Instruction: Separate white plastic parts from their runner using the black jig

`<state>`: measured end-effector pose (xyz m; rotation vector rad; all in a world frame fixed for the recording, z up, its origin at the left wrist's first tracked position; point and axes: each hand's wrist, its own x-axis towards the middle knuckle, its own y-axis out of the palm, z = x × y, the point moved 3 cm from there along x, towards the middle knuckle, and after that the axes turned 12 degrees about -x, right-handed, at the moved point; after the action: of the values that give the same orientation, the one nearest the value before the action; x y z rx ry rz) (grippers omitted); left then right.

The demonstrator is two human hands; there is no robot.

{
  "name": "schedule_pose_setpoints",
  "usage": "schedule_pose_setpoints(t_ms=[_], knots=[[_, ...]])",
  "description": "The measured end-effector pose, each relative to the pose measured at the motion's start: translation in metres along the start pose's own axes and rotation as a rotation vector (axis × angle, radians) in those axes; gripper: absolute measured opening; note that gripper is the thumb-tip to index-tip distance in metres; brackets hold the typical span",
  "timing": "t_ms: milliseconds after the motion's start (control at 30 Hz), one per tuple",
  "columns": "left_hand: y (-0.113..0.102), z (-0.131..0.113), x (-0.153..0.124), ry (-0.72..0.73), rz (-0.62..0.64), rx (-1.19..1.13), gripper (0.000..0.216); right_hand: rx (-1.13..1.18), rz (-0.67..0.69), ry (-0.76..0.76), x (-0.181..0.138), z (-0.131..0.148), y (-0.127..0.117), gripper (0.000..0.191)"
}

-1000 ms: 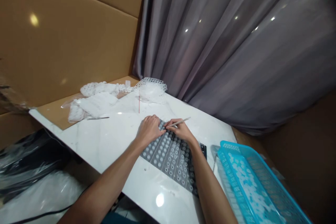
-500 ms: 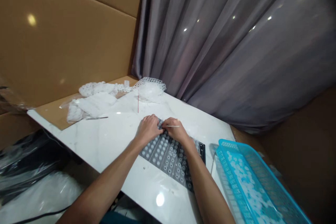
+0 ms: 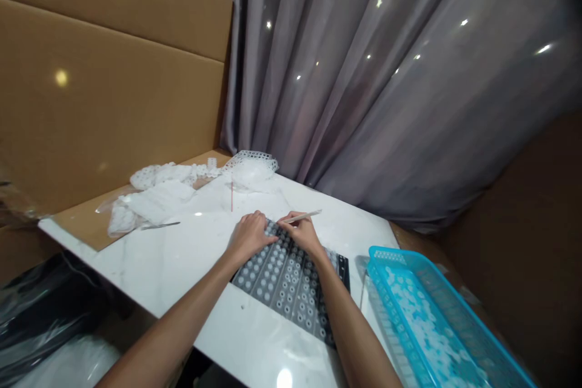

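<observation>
A dark sheet (image 3: 291, 291) lies on the white table, covered with rows of small white round pieces; some show a dark centre. At its far left corner my left hand (image 3: 249, 235) rests on the sheet, thumb stretched out over the pieces and away from the fingers. Just to the right, my right hand (image 3: 304, 234) pinches a thin white stick (image 3: 310, 215). The stick slants, its outer end pointing up and to the right. Its inner tip is by the sheet's far edge, and my fingers partly hide it. My right forearm covers some of the rows.
A blue plastic basket (image 3: 459, 282) with many small white pieces stands at the right. White perforated material in clear plastic (image 3: 157, 200) lies at the back left, near tweezers-like metal (image 3: 160, 226) and a thin red stick (image 3: 231, 194). Cardboard (image 3: 113, 97) and a grey curtain (image 3: 336, 73) border the table.
The view has tilted upward. The white stick has gone from nearly level to slanting, as my right hand turned. My left thumb and right fingers are further apart.
</observation>
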<state>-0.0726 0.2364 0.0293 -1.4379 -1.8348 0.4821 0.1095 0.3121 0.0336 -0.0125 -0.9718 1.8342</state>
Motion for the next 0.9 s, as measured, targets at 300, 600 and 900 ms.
schedule_pose_setpoints(t_ms=[300, 600, 900], knots=[[-0.014, -0.008, -0.069, 0.109, 0.063, 0.045, 0.034, 0.153, 0.201, -0.086, 0.0, 0.011, 0.022, 0.011], [0.0, -0.007, -0.128, 0.191, 0.068, 0.016, 0.055, 0.107, 0.246, -0.118, -0.002, 0.011, 0.021, 0.012], [0.002, -0.006, -0.128, 0.255, 0.072, 0.009, 0.056, -0.059, 0.15, -0.118, -0.006, 0.016, 0.035, 0.013]])
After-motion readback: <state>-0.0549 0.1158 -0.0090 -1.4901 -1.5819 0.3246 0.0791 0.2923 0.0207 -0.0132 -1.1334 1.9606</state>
